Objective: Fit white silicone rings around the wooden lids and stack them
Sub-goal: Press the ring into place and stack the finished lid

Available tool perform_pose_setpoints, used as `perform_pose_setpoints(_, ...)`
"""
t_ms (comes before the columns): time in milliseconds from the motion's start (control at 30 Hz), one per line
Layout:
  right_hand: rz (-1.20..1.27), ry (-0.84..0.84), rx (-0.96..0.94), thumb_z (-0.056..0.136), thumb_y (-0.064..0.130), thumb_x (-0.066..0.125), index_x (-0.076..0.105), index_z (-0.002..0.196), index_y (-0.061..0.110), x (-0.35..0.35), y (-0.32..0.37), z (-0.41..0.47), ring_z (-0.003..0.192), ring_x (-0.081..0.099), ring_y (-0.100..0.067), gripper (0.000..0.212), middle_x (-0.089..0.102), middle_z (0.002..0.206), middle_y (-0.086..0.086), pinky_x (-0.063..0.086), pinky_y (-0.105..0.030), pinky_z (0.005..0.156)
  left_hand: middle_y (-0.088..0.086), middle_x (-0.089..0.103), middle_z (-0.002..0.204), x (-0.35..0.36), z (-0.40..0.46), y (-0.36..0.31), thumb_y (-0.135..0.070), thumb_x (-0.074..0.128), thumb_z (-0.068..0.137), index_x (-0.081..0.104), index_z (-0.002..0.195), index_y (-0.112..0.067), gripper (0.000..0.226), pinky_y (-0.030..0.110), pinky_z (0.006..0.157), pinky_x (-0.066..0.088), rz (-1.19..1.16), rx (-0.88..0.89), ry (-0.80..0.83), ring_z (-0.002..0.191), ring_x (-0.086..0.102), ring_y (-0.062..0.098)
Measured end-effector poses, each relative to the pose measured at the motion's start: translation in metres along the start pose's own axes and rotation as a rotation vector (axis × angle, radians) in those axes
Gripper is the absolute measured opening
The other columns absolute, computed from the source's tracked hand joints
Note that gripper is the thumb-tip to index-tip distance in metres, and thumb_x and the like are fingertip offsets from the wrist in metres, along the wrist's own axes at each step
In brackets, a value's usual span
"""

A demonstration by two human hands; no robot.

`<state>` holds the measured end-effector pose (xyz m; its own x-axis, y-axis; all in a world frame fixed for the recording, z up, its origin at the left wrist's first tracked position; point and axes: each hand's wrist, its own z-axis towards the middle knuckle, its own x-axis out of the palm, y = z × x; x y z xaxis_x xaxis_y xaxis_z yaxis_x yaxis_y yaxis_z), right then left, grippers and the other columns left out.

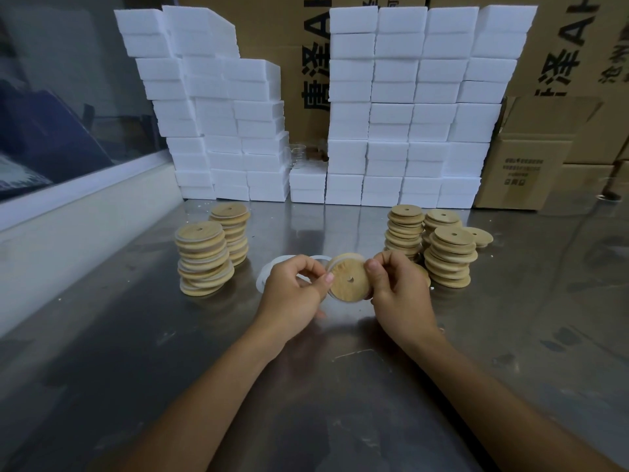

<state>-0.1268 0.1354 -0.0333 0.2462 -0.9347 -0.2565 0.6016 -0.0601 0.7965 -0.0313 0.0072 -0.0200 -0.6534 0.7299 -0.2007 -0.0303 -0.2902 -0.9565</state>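
Frame centre: left hand and right hand are both pinching one wooden lid while stretching its silicone ring; ring is probably risking slipping off the rim, uneven pull.

tabletop fills lower frame | two lid stacks centre left | three lid stacks centre right | held lid at centre between left hand and right hand | loose rings just left of hands | foam blocks behind stacks | cartons upper right
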Motion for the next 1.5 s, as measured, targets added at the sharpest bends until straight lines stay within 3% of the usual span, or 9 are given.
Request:
perform_pose_setpoints(167,0.021,0.002,0.025,0.099,0.017,0.055,0.057,0.083,0.010,0.001,-0.001,-0.001,0.066,0.060,-0.028,0.017,0.060,0.071,-0.006,0.053,-0.051,0.062,0.003,0.051,0.062,-0.003,0.000,-0.004,-0.007,0.065,0.091,0.059,0.080,-0.006,0.013,0.036,0.055,0.058,-0.068,-0.040,0.085,0.047,0.048,0.008)
perform_pose_setpoints(267,0.093,0.046,0.065,0.099,0.019,0.056,0.057,0.086,0.011,0.000,0.000,-0.001,0.056,0.060,-0.012,0.015,0.062,0.072,-0.003,0.051,-0.036,0.053,0.011,0.053,0.061,-0.002,0.000,-0.006,-0.005,0.061,0.094,0.059,0.088,0.003,0.010,0.033,0.052,0.057,-0.150,-0.085,0.090,0.049,0.050,0.014)
perform_pose_setpoints(400,0.222,0.208,0.156,0.095,0.021,0.062,0.054,0.102,0.019,0.001,0.002,-0.003,0.054,0.065,-0.016,0.011,0.067,0.071,-0.010,0.045,-0.020,0.049,0.013,0.054,0.065,-0.003,0.001,-0.006,-0.005,0.057,0.096,0.059,0.091,0.004,0.010,0.029,0.051,0.054,-0.328,-0.167,0.044,0.048,0.051,0.012)
perform_pose_setpoints(533,0.299,0.197,0.200,0.089,0.012,0.070,0.055,0.096,0.010,0.000,0.005,-0.002,0.051,0.064,-0.015,0.017,0.069,0.065,-0.010,0.049,-0.022,0.047,0.014,0.055,0.068,-0.005,0.000,-0.006,-0.005,0.057,0.096,0.058,0.086,0.000,0.011,0.032,0.053,0.056,-0.336,-0.182,0.048,0.049,0.053,0.012)
perform_pose_setpoints(733,0.387,0.077,0.232,0.089,0.002,0.067,0.056,0.091,0.002,-0.003,0.004,0.000,0.048,0.058,-0.009,0.012,0.064,0.062,-0.003,0.049,-0.020,0.048,0.012,0.061,0.070,-0.002,-0.002,-0.004,-0.006,0.060,0.094,0.061,0.085,-0.001,0.010,0.037,0.053,0.059,-0.070,-0.044,0.038,0.055,0.059,0.019)
perform_pose_setpoints(933,0.317,0.084,0.210,0.091,0.017,0.067,0.059,0.092,0.001,-0.005,0.008,-0.002,0.053,0.063,-0.015,0.018,0.070,0.068,-0.003,0.050,-0.026,0.049,0.013,0.064,0.066,-0.010,-0.003,-0.010,-0.004,0.058,0.095,0.063,0.084,0.000,0.013,0.034,0.053,0.058,-0.192,-0.062,0.038,0.054,0.063,0.022)
perform_pose_setpoints(1200,0.180,0.081,0.218,0.095,0.023,0.063,0.066,0.089,0.006,-0.004,0.009,-0.002,0.054,0.064,-0.014,0.018,0.073,0.075,0.000,0.051,-0.025,0.052,0.005,0.069,0.063,-0.060,0.021,-0.030,-0.009,0.059,0.094,0.064,0.083,-0.004,0.012,0.021,0.049,0.053,-0.684,-0.042,-0.344,0.058,0.069,0.017)
perform_pose_setpoints(1333,0.142,0.093,0.213,0.093,0.022,0.065,0.066,0.086,0.007,-0.002,0.009,-0.002,0.052,0.064,-0.014,0.016,0.072,0.073,-0.004,0.050,-0.025,0.050,0.006,0.071,0.069,-0.081,0.029,-0.024,-0.007,0.062,0.092,0.062,0.087,-0.002,0.007,0.016,0.040,0.044,-0.810,-0.094,-0.499,0.056,0.069,0.012)
perform_pose_setpoints(1500,0.118,0.098,0.203,0.092,0.023,0.067,0.066,0.083,0.010,-0.001,0.007,-0.002,0.051,0.064,-0.014,0.016,0.071,0.071,-0.005,0.048,-0.023,0.049,0.009,0.069,0.080,-0.090,0.032,-0.020,-0.007,0.063,0.091,0.061,0.087,-0.002,0.006,0.015,0.047,0.049,-0.862,-0.141,-0.615,0.059,0.070,0.012)
